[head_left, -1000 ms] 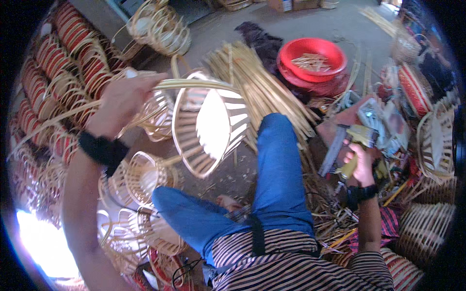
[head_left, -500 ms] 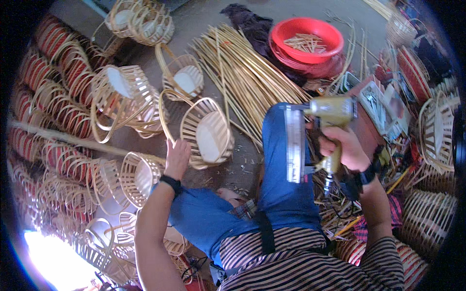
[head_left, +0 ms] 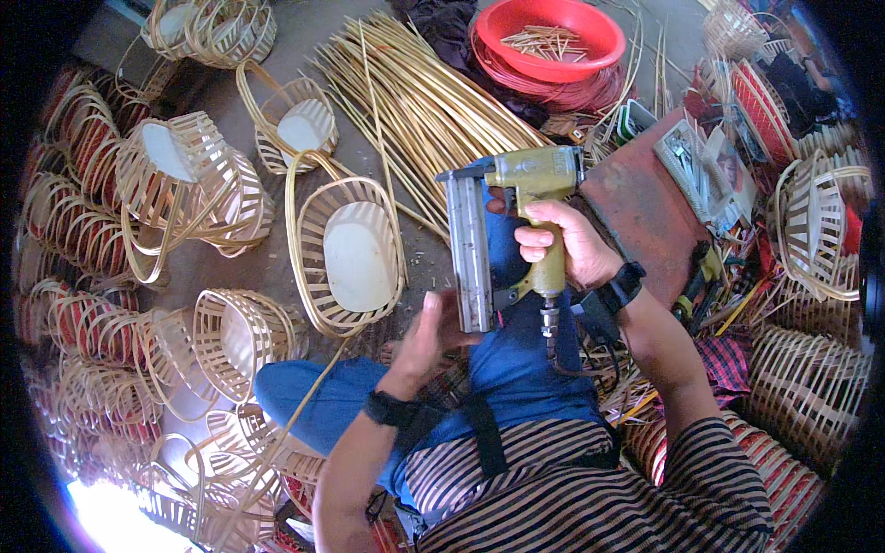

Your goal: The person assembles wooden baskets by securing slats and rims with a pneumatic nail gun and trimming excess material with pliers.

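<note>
My right hand [head_left: 581,244] is wrapped around the handle of an olive-gold pneumatic nail gun [head_left: 536,170]. Its long silver-grey magazine [head_left: 470,253] points down toward my lap, and an air hose fitting [head_left: 549,323] hangs from the handle's base. Beside the magazine's lower end is my left hand [head_left: 426,341], thumb raised and apart from the other fingers, which are partly shadowed; nothing shows in it. Left of the gun, an oval woven basket [head_left: 309,207] with a pale base [head_left: 359,256] and a hoop handle lies tilted with its opening toward me.
More handled baskets [head_left: 235,346] stand to the left, beside rows of red-banded ones [head_left: 69,221]. A bundle of cane sticks [head_left: 415,92] lies ahead, near a red basin [head_left: 604,37] of short pieces. At right are a reddish board [head_left: 636,203] and a tray of metal fasteners [head_left: 687,170].
My left hand has left the basket's handle and moved right, toward the nail gun's magazine. My right hand has brought the nail gun left and nearer the middle. The whole view has shifted.
</note>
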### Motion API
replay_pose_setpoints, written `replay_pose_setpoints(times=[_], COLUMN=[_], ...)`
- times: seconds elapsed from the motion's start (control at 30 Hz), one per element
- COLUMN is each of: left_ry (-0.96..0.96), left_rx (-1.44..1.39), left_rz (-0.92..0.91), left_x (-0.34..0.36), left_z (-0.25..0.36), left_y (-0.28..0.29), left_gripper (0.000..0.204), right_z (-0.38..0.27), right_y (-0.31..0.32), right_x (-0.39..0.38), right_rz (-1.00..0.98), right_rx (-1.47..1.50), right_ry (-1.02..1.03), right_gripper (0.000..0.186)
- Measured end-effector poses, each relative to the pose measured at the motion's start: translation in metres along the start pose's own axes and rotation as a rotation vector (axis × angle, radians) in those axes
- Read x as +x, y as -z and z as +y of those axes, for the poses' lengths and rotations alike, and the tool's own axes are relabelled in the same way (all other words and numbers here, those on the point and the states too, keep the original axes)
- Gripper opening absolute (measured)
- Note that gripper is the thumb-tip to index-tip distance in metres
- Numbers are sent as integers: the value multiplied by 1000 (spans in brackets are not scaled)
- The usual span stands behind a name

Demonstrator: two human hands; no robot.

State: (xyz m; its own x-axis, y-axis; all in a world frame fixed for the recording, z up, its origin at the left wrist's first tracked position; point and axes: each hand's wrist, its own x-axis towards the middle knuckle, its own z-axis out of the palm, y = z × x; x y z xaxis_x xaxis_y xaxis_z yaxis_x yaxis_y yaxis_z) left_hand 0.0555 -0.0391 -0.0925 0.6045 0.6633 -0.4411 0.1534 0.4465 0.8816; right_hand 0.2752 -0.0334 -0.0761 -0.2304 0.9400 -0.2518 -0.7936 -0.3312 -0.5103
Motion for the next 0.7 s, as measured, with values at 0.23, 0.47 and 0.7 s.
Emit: replay_pose_setpoints(times=[0.23, 0.47, 0.7], left_ry=[165, 132, 260], left_rx=[-415, -387, -268], left_rz=[-235, -106, -162], left_x=[18, 18, 7], left_z=[2, -10, -16], left_y=[-20, -27, -23], left_gripper=[65, 59, 51], right_z=[4, 16, 6], right_y=[-4, 4, 14], right_x=[-1, 1, 0], right_rz=[284, 541, 594], right_rx=[-296, -554, -503], right_ry=[157, 239, 185], right_gripper=[28, 33, 35])
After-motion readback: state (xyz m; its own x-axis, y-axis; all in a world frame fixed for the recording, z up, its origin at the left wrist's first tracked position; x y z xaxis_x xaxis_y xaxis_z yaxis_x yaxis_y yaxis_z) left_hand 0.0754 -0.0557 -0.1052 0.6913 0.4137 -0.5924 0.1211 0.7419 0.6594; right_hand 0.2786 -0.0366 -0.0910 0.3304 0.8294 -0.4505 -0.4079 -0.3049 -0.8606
